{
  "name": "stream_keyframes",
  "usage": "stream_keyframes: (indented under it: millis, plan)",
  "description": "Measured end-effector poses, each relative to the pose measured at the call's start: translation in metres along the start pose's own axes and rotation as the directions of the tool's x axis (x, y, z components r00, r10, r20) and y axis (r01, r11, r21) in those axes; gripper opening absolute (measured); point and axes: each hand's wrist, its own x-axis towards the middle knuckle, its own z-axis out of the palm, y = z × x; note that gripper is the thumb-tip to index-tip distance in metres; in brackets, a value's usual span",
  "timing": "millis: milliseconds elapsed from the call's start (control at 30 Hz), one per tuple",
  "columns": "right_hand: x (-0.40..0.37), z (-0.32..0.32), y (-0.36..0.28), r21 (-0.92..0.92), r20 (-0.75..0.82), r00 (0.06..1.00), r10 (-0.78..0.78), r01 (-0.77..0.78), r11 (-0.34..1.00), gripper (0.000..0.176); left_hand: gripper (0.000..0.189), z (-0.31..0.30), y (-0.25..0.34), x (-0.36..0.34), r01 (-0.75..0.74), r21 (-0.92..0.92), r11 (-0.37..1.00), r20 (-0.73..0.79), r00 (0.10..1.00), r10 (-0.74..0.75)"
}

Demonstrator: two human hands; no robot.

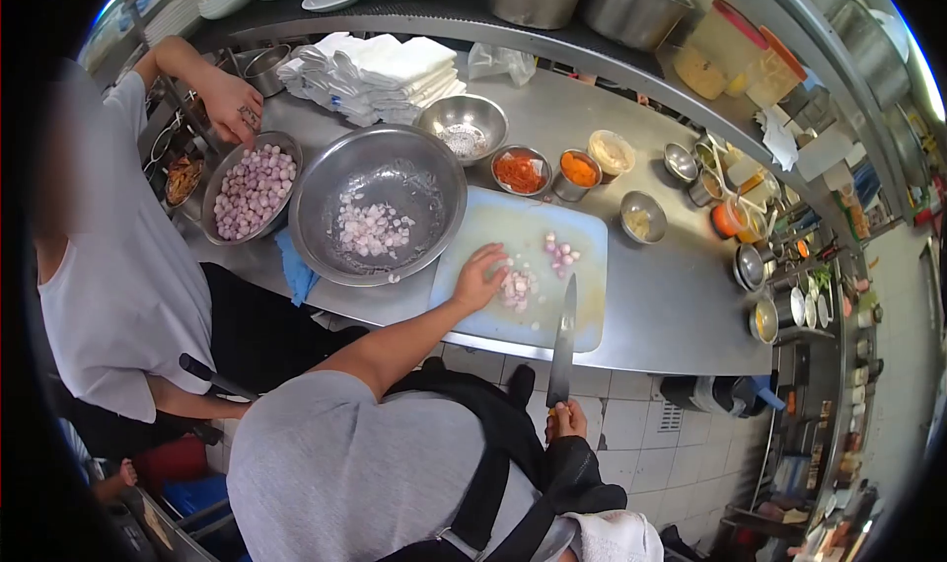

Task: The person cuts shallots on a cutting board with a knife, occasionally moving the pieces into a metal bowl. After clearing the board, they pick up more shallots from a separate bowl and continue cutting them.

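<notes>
My left hand rests over the cutting board, fingers stretched out beside a pile of sliced shallots. My right hand grips the handle of a large kitchen knife, its blade pointing away from me across the board's near edge. Several whole peeled shallots lie farther back on the board. To the left, a wide metal bowl holds more sliced shallots. Beyond it, another person's hand reaches to a bowl full of peeled shallots.
Behind the board stand a smaller steel bowl, a bowl of red paste and a cup of orange food. White folded cloths are stacked at the back. A shelf with pots overhangs the counter.
</notes>
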Motion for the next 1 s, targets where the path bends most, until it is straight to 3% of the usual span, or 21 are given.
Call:
stream_keyframes:
  millis: [33, 67, 133, 167, 233, 333, 467, 567, 667, 800, 867, 1000]
  plan:
    - [-0.006, 0.0, 0.012, 0.027, 0.023, 0.998, 0.052, -0.053, 0.998, 0.013, 0.04, -0.002, -0.002, 0.004, 0.033, 0.007, 0.999, 0.067, 0.997, -0.033]
    - [-0.008, 0.004, 0.024, 0.029, 0.014, 0.998, 0.059, -0.059, 0.998, 0.013, 0.04, -0.002, -0.001, 0.009, 0.037, 0.003, 0.999, 0.077, 0.996, -0.038]
    - [-0.016, 0.018, 0.039, 0.119, 0.006, 0.994, 0.106, -0.106, 0.987, 0.015, 0.051, 0.002, 0.007, 0.014, -0.133, 0.235, 0.963, 0.183, 0.979, 0.09]
    - [-0.019, 0.025, 0.042, 0.118, 0.003, 0.994, 0.109, -0.109, 0.987, 0.015, 0.051, 0.005, 0.011, 0.015, -0.13, 0.233, 0.964, 0.185, 0.979, 0.087]
    - [-0.018, 0.042, 0.041, 0.089, 0.026, 0.989, 0.149, -0.151, 0.985, 0.018, 0.06, 0.01, 0.016, 0.018, -0.253, 0.242, 0.937, 0.371, 0.916, 0.152]
    - [-0.004, 0.07, 0.038, -0.042, 0.097, 0.986, 0.135, -0.132, 0.99, 0.02, 0.06, 0.018, 0.029, 0.012, -0.257, 0.224, 0.94, 0.448, 0.884, 0.135]
    - [0.012, 0.115, 0.032, -0.129, 0.189, 0.981, 0.051, -0.027, 0.991, 0.024, 0.052, 0.023, 0.043, 0.003, -0.209, 0.202, 0.957, 0.422, 0.9, 0.107]
    - [0.022, 0.14, 0.031, -0.078, 0.235, 0.972, 0.027, -0.008, 0.997, 0.026, 0.035, 0.032, 0.036, 0.002, -0.08, 0.156, 0.985, 0.268, 0.963, 0.035]
    - [0.032, 0.153, 0.031, -0.082, 0.289, 0.957, 0.014, 0.011, 0.997, 0.025, 0.03, 0.041, 0.026, -0.002, -0.051, 0.126, 0.991, 0.116, 0.993, 0.036]
    - [0.035, 0.154, 0.018, -0.059, 0.294, 0.955, 0.035, -0.019, 0.998, 0.027, 0.026, 0.038, 0.021, 0.001, -0.01, 0.085, 0.996, 0.128, 0.992, -0.001]
    - [0.034, 0.143, 0.006, -0.067, 0.334, 0.941, 0.048, -0.028, 0.997, 0.027, 0.026, 0.046, 0.016, 0.001, 0.059, -0.037, 0.998, 0.037, 0.998, -0.058]
    - [0.021, 0.14, -0.032, -0.137, 0.297, 0.955, 0.016, 0.026, 0.99, 0.025, 0.027, 0.035, 0.061, 0.027, 0.094, -0.189, 0.977, -0.083, 0.99, -0.111]
